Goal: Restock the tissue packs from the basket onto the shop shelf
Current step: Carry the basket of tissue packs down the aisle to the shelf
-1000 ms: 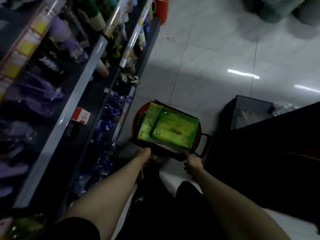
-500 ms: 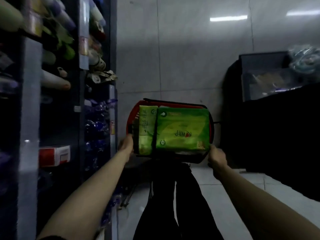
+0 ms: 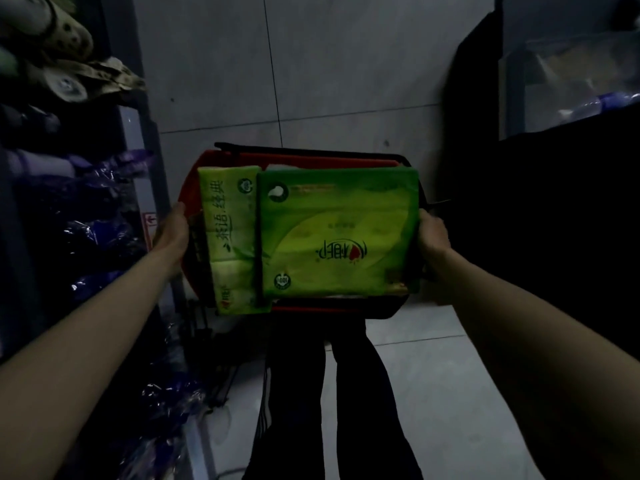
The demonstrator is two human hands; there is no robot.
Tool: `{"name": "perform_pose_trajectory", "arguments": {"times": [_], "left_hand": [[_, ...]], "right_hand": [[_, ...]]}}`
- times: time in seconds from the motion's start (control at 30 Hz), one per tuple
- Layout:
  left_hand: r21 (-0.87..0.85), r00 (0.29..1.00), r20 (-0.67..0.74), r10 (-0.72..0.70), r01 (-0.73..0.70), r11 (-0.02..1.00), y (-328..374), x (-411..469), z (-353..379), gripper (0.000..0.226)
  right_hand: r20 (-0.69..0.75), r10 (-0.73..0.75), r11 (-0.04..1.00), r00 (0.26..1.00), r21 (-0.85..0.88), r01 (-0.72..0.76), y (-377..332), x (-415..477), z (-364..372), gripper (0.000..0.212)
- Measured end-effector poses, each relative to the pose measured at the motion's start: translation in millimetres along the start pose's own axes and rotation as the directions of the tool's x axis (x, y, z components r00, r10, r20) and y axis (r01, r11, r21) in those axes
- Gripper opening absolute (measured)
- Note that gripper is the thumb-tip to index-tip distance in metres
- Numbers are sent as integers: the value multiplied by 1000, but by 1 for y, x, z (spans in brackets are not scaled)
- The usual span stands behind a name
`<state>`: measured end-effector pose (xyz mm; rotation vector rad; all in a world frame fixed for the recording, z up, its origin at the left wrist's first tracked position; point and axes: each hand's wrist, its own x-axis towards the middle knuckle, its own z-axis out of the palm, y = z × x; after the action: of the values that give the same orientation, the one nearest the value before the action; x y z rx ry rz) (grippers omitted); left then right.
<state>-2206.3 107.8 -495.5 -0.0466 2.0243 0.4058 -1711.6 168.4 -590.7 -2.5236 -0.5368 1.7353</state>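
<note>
A red basket (image 3: 311, 157) with a black rim hangs in front of me above the floor, held at both ends. My left hand (image 3: 173, 230) grips its left end and my right hand (image 3: 431, 233) grips its right end. Inside lie green tissue packs: a wide flat one (image 3: 336, 233) on top at the right and a narrower one (image 3: 232, 237) standing on edge at the left. The shop shelf (image 3: 138, 140) runs along the left side of the view.
The shelf holds purple wrapped goods (image 3: 100, 233) low down and patterned rolled items (image 3: 65, 81) higher up. A dark counter or unit (image 3: 540, 209) with a clear bin (image 3: 568, 64) stands at the right. Grey tiled floor (image 3: 311, 81) lies between them. My dark trouser legs (image 3: 332, 393) show below.
The basket has risen from the floor and come closer to me, held in both hands. My view has tilted down and turned more squarely onto the aisle.
</note>
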Motion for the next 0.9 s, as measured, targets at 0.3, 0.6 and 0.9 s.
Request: {"name": "perform_pose_trajectory", "arguments": {"times": [0.3,0.6,0.9], "left_hand": [[58,1000,10,16,-16,998,-16,51,-20,97],[141,997,38,-67,61,988,-1,-36,-62,92],[206,994,89,58,-75,976,55,-194,-118,79]], "right_hand": [[73,20,994,997,101,-27,4,-8,-6,130],[74,111,973,991,194,-123,27,-105,-57,147],[-14,-23,893,1000,449,27,-7,-314,-94,127]]}}
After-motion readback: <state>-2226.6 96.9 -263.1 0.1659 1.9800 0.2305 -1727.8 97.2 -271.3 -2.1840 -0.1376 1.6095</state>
